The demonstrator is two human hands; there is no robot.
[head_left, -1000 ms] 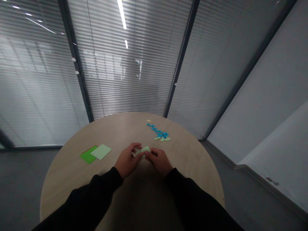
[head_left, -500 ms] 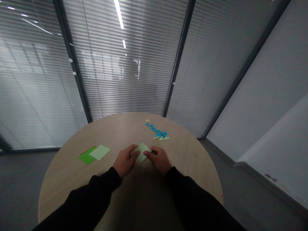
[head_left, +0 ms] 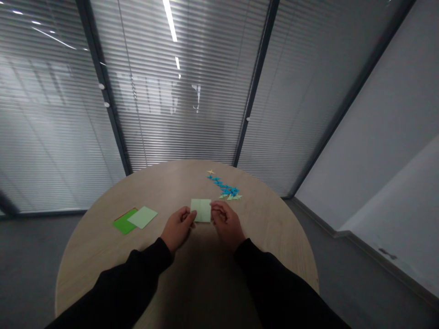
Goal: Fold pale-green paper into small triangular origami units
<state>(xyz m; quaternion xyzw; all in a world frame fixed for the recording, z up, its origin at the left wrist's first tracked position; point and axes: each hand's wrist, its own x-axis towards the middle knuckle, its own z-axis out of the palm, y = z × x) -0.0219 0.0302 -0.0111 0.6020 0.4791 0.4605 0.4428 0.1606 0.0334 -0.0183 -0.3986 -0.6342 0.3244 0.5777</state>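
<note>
We hold our left hand (head_left: 177,228) and right hand (head_left: 226,224) slightly apart, pinching opposite edges of a pale green paper square (head_left: 200,210) over the round wooden table (head_left: 260,228). Left of it lie a pale green sheet (head_left: 142,217) on a bright green sheet (head_left: 122,223); farther off, a line of blue origami pieces (head_left: 222,185).

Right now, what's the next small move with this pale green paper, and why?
Probably make a fold in the pale green paper square: your left hand and right hand pinch its opposite edges, and folded blue and pale green paper pieces lie on the table.
</note>
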